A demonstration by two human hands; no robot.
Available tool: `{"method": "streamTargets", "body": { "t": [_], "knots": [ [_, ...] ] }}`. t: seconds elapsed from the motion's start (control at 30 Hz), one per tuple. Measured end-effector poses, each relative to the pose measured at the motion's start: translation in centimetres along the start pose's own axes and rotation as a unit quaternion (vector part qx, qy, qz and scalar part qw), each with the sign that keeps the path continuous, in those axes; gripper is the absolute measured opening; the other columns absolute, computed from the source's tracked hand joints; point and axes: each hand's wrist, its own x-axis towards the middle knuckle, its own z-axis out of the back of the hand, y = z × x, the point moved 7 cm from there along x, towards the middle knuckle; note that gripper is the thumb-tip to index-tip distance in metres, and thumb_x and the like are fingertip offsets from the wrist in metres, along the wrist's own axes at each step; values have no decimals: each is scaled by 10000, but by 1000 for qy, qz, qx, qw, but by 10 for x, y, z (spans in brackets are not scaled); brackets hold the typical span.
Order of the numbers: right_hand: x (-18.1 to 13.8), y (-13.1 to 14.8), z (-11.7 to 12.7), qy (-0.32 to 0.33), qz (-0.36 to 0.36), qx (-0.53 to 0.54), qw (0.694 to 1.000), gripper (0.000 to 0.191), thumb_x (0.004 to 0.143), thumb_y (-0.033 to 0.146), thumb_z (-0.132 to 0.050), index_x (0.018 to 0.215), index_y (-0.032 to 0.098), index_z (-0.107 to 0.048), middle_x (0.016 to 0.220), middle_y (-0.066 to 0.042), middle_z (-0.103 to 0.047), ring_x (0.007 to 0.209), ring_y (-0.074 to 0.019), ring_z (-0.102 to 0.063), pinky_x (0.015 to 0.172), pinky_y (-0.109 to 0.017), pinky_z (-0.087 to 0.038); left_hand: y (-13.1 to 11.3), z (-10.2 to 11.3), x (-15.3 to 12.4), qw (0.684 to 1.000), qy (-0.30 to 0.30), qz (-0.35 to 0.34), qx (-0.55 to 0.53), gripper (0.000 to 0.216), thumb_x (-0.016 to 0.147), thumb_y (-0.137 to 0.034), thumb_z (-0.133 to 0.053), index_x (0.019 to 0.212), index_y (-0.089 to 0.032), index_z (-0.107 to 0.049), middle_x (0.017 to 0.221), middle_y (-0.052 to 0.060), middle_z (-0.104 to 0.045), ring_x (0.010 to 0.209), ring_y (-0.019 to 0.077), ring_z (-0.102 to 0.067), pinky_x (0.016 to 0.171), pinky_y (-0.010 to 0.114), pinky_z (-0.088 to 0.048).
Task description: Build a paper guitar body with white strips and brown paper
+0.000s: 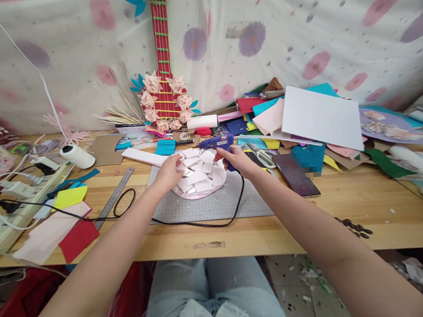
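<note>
Loosely overlapping, white rectangles (200,175) cover a rounded base (194,196) on the gray cutting mat (190,210), a long white strip (142,156) projecting at upper left. The right hand (237,159) clasps a blue hot glue gun (213,142) beside them; the left hand (171,172) touches their left edge, its grip unclear. A black cord (241,195) crosses the mat; behind stands a rose-trimmed red guitar (162,49).

Wooden worktable (248,236), bearing, from left to right: pale power strip (26,208), metal ruler (116,194), gray gridded cutting mat (190,213), dark phone (295,177) and, toward the front edge, small dark ovals (356,227).
</note>
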Motion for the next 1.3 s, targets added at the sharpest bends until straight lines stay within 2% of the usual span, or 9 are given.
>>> {"method": "streamTargets", "body": {
  "t": [0.3, 0.47, 0.57, 0.67, 0.73, 0.83, 1.1, 1.3],
  "knots": [
    [-1, -1, -5, 3, -16, -3, 1000, 431, 691, 590, -622, 761, 172, -544, 814, -64, -683, 463, -52, -435, 441, -212, -422, 0, -3, 2, 1000, 9, 5, 15, 478, 674, -101, -590, 1138, -163, -493, 1030, 82, -584, 1013, 226, -551, 932, 348, -411],
    [-2, -3, -6, 35, -20, -21, 999, 424, 692, 570, -631, 797, 163, -571, 879, -73, -685, 487, -52, -463, 454, -207, -414, -4, -1, -2, 1000, -1, -9, 20, 480, 682, -81, -559, 1150, -158, -484, 1044, 90, -578, 1007, 230, -548, 930, 360, -410],
    [-4, -5, -1, 30, -25, -47, 998, 420, 705, 570, -620, 798, 162, -589, 817, -56, -683, 472, -52, -461, 442, -203, -380, -12, 3, -5, 999, -19, -25, 18, 482, 686, -75, -535, 1157, -160, -479, 1047, 89, -570, 1007, 223, -538, 913, 349, -418],
    [-6, -5, 5, 11, -26, -67, 997, 420, 716, 579, -603, 754, 160, -591, 679, -33, -658, 454, -58, -454, 421, -202, -333, -22, 5, -11, 997, -31, -58, 39, 522, 664, -141, -624, 1165, -163, -478, 1128, 98, -521, 1111, 250, -466, 969, 360, -374],
    [-7, -4, 8, 2, -24, -64, 998, 412, 715, 572, -607, 746, 162, -584, 677, -31, -658, 452, -58, -449, 417, -202, -323, -26, 1, -14, 996, -18, -70, 56, 611, 625, -206, -704, 1185, -158, -466, 1193, 113, -472, 1179, 281, -402, 1010, 384, -332],
    [-7, -5, 10, 1, -23, -58, 998, 409, 712, 566, -610, 753, 160, -584, 727, -40, -672, 455, -54, -445, 423, -200, -329, -24, -5, -15, 997, -1, -50, 63, 668, 614, -260, -742, 1204, -162, -442, 1225, 118, -435, 1204, 289, -374, 1022, 395, -312],
    [-8, -11, 6, 15, -19, -74, 997, 444, 723, 591, -582, 764, 150, -612, 620, -20, -627, 466, -62, -457, 440, -194, -342, -24, -7, -13, 994, 12, -19, 106, 657, 624, -266, -740, 1196, -153, -434, 1227, 119, -443, 1197, 280, -389, 1008, 371, -328],
    [-22, -4, 20, 24, -33, -64, 997, 435, 713, 586, -594, 748, 152, -598, 715, -41, -655, 466, -51, -441, 450, -198, -380, -29, 1, -16, 995, -24, -70, 74, 537, 663, -253, -712, 1143, -161, -490, 1201, 101, -486, 1175, 254, -415, 1012, 359, -337]
  ]
}}
